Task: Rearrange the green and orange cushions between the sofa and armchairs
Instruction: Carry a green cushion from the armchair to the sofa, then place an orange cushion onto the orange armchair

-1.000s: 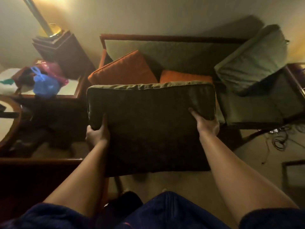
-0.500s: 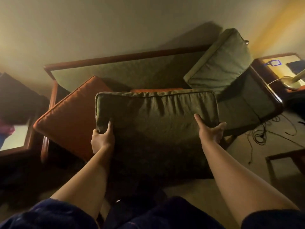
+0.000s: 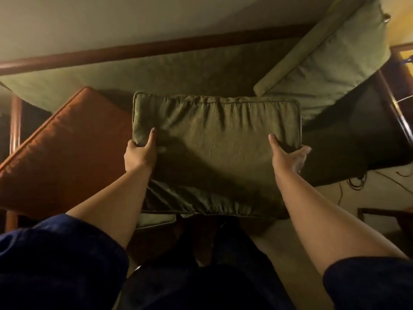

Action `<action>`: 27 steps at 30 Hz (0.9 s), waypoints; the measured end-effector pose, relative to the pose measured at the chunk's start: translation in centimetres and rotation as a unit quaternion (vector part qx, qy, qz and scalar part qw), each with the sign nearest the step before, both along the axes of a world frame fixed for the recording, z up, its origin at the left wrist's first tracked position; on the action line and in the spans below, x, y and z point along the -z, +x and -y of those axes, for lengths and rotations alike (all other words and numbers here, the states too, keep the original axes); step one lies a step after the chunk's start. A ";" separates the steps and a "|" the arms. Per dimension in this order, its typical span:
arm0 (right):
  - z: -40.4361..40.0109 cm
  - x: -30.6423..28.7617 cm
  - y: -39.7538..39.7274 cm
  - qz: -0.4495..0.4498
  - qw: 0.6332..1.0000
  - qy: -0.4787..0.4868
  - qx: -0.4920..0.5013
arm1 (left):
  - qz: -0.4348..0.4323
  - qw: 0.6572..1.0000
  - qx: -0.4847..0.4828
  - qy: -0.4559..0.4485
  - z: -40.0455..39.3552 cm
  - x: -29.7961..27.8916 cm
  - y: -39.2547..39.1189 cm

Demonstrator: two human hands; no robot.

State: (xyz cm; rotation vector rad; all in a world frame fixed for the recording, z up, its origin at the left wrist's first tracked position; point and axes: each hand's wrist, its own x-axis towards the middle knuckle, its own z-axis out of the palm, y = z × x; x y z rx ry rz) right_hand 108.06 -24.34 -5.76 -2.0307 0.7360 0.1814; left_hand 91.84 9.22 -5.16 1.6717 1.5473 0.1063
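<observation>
At far left, an orange cushion is leaning tilted against the sofa's wooden arm, untouched. Just beside it, the left hand is clamping the left edge of a green cushion, thumb pressing into the face and fingers wrapping behind. That cushion is being held over the middle of the sofa, its far edge near the backrest; whether its lower edge is resting on the seat cannot be told. The right hand is gripping the opposite edge more loosely, thumb on the face, palm partly opening beneath the corner. Further right, a second green cushion is standing propped at an angle in the sofa's corner.

Assessment: the placement step is in hand. The next move appears to call for lowering the held cushion squarely onto the seat, then releasing both hands evenly so it is not tipping forward.
</observation>
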 end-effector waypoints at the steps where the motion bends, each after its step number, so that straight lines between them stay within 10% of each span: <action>1: -0.2 1.8 1.9 -0.005 1.000 -0.012 0.001 | -0.017 1.000 -0.008 -0.001 -0.1 1.5 1.8; 17: -3.7 21.7 10.3 -0.029 0.923 -0.269 -0.274 | -0.205 0.975 0.030 0.084 -0.9 22.5 11.8; 27: -17.0 15.5 0.0 0.050 0.766 -0.042 -0.640 | -0.127 0.990 0.057 0.007 -0.1 19.2 5.8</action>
